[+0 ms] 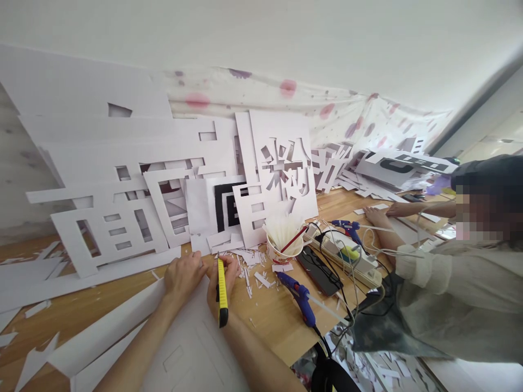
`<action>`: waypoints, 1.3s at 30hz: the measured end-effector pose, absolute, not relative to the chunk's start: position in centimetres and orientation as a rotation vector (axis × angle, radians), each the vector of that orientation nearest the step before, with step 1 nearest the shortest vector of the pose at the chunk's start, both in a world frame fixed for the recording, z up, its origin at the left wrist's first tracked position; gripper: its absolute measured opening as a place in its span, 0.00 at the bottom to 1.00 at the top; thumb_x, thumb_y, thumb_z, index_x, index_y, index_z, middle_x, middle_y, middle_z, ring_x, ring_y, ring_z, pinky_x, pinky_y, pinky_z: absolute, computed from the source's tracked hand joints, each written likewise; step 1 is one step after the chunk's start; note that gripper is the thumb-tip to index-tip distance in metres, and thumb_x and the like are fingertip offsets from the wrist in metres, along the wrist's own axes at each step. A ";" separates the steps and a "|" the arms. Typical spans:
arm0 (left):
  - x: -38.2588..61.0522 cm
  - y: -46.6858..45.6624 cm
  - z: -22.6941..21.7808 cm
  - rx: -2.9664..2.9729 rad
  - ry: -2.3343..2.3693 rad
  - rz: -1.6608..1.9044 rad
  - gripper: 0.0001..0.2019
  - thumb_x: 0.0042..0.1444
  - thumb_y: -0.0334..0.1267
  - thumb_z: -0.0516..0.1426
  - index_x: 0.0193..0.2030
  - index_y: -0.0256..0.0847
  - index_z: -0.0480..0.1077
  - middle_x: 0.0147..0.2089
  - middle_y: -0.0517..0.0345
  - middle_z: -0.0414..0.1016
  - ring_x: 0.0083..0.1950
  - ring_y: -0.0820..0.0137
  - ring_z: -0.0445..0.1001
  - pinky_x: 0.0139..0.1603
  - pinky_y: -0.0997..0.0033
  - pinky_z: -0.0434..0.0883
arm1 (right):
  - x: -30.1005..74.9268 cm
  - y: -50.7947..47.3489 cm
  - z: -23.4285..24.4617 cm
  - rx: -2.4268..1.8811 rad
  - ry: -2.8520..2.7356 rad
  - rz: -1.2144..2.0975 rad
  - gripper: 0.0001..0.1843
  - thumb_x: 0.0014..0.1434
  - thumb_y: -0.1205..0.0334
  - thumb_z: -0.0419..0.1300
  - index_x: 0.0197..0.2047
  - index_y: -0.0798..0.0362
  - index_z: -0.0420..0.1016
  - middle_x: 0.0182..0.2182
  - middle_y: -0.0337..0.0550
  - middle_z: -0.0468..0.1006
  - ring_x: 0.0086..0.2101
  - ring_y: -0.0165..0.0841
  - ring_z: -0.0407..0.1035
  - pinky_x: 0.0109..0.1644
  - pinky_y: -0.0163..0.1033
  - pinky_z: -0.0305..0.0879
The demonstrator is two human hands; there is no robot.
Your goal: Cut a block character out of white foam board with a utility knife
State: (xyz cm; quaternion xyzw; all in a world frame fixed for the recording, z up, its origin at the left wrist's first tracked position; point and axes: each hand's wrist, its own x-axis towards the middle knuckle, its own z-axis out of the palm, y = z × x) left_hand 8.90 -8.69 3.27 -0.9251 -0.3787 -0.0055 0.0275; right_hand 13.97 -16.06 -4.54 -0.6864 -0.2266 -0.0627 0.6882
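My right hand [224, 277] is closed around a yellow utility knife [222, 288] with a black end. The knife's tip points away from me, close to the far end of a white board [192, 340] under my forearms. Faint outlines are drawn on this board. To the left, my left hand [184, 276] presses on the board's far end, its fingers curled and close together. Small white offcuts [263, 279] lie just beyond and right of my right hand. Where the blade meets the board is too small to make out.
Cut-out white boards [110, 228] lean along the wall. A paper cup [281, 247] holds glue sticks and a red pen. Blue glue guns [298, 296], a power strip [347, 256] and tangled cables lie rightward. Another person [453, 294] works at the table's right.
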 end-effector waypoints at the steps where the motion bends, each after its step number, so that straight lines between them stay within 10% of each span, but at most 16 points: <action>1: 8.9 -8.7 3.3 -2.858 -1.168 -0.026 0.16 0.65 0.40 0.47 0.43 0.38 0.76 0.42 0.40 0.81 0.48 0.52 0.80 0.48 0.59 0.70 | 14.0 -16.1 -4.5 -1.543 -0.499 -0.145 0.09 0.66 0.56 0.53 0.44 0.48 0.71 0.40 0.45 0.78 0.43 0.44 0.71 0.52 0.52 0.61; 13: 8.8 -8.5 2.3 -2.902 -1.017 -0.076 0.15 0.66 0.36 0.47 0.43 0.37 0.75 0.42 0.41 0.81 0.47 0.52 0.81 0.50 0.58 0.70 | 14.2 -15.7 -4.8 -1.558 -0.411 -0.173 0.12 0.66 0.53 0.53 0.43 0.50 0.73 0.40 0.46 0.78 0.42 0.41 0.70 0.53 0.52 0.62; 19: 8.0 -7.7 4.0 -2.973 -1.188 0.117 0.21 0.71 0.50 0.46 0.50 0.36 0.72 0.47 0.41 0.81 0.51 0.52 0.80 0.45 0.63 0.70 | 14.2 -15.9 -4.5 -1.546 -0.362 -0.101 0.13 0.65 0.51 0.55 0.44 0.50 0.73 0.41 0.47 0.77 0.45 0.43 0.69 0.53 0.51 0.63; 39: 8.6 -3.2 3.1 -3.360 -1.267 0.081 0.13 0.62 0.39 0.50 0.28 0.40 0.68 0.33 0.53 0.77 0.36 0.66 0.72 0.34 0.70 0.58 | 14.4 -16.5 -4.2 -1.598 -0.407 -0.091 0.17 0.64 0.48 0.55 0.44 0.53 0.72 0.40 0.46 0.75 0.46 0.43 0.65 0.57 0.52 0.55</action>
